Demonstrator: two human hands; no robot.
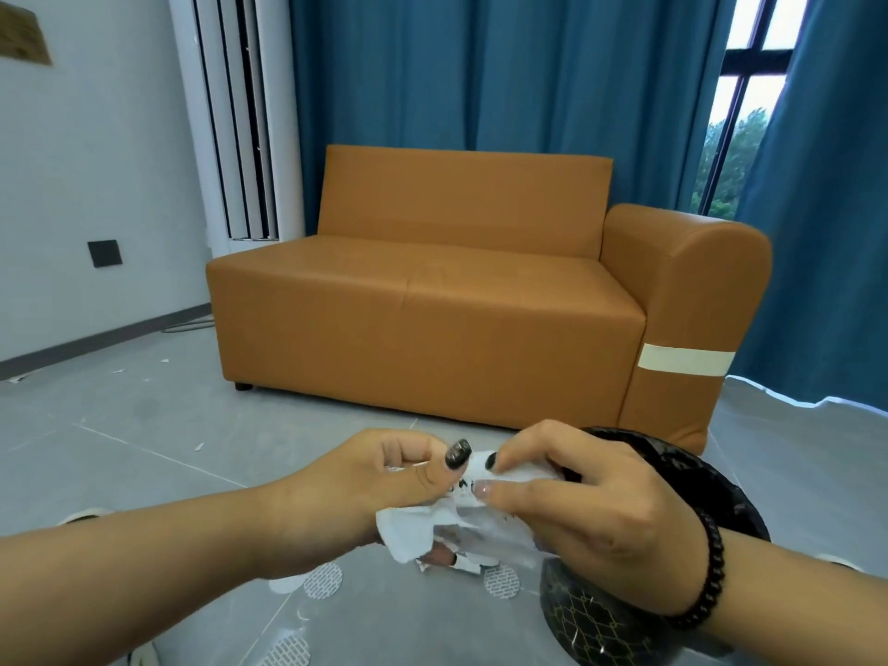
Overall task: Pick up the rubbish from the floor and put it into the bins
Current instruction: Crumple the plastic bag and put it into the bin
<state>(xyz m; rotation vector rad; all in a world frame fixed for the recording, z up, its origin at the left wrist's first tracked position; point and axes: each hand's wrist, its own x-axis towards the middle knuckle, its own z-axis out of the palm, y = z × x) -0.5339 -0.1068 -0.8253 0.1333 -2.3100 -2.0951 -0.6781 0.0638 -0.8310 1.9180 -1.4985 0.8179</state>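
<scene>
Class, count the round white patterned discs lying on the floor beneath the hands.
3 visible: one disc below the left wrist, one beside the dark bin, one at the bottom edge. The arms may hide others.

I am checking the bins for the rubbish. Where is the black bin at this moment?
In the head view, the black bin is at the lower right, directly under the right hand, which holds white crumpled paper together with the left hand.
</scene>
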